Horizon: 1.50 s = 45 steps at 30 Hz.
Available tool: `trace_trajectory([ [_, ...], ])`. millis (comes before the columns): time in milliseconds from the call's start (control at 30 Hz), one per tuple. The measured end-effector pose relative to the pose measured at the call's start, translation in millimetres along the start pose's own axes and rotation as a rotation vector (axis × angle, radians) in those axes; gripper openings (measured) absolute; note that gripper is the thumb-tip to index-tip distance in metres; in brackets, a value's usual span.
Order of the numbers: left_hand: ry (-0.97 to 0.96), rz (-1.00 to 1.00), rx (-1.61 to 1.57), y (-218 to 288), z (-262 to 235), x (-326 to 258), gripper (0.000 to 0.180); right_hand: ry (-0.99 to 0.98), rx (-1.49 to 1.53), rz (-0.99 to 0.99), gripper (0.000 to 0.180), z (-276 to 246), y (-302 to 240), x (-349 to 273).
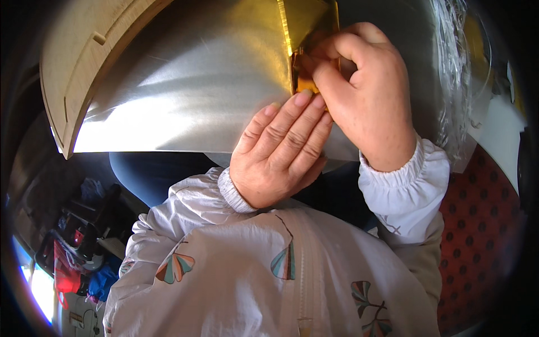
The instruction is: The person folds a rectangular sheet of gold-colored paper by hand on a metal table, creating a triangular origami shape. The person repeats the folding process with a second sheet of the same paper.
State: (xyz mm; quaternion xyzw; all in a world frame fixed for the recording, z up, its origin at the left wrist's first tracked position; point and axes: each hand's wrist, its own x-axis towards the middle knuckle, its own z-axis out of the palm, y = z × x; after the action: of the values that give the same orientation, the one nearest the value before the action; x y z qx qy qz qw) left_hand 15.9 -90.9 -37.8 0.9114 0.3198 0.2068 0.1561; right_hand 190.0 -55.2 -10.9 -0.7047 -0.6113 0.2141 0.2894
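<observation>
A shiny gold foil piece point(309, 22) with folded edges lies on a silver metal sheet in front of me. The fingers of my left hand point(281, 149) are stretched out flat, their tips at the foil's near end. My right hand point(373, 84) is closed, thumb and fingers pinching the foil's right side near a fold. The right fingertips and part of the foil are hidden behind that hand.
Under the foil spreads the silver metal sheet point(185, 73). A curved wooden board point(67, 62) rises at the left. Glossy clear strips point(452, 67) hang together on the right, above a red patterned floor covering point(477, 224). Several bags, including a red one point(66, 275), lie lower left.
</observation>
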Motion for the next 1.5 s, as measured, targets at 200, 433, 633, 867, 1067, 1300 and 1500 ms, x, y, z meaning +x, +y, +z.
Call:
trace_trajectory([
  [200,-0.009,0.099,0.143,-2.1,7.7,0.6,0.053,-0.013,-0.021,-0.016,0.007,-14.4,-5.3,-2.6],
  [433,-0.044,0.087,0.19,-0.3,11.7,-0.4,0.075,-0.226,0.001,0.001,0.013,-34.7,-29.6,26.6],
  [633,-0.086,0.116,0.214,2.4,10.8,2.2,0.078,-0.703,-0.18,-0.112,0.018,-67.3,-37.0,62.9],
  [867,-0.081,0.117,0.199,6.2,10.2,3.4,0.075,-0.873,-0.135,-0.198,0.018,-65.5,-22.4,82.0],
  [1067,-0.086,0.147,0.24,12.4,2.2,14.6,0.077,-0.877,-0.079,-0.157,0.017,-63.8,-14.5,77.5],
  [1300,-0.175,0.192,0.092,21.1,9.5,27.7,0.081,-0.846,-0.031,-0.134,0.017,-71.2,0.5,74.6],
  [1500,-0.173,0.2,0.144,11.4,8.1,20.6,0.08,-0.833,-0.015,-0.127,0.017,-64.1,0.2,75.5],
])
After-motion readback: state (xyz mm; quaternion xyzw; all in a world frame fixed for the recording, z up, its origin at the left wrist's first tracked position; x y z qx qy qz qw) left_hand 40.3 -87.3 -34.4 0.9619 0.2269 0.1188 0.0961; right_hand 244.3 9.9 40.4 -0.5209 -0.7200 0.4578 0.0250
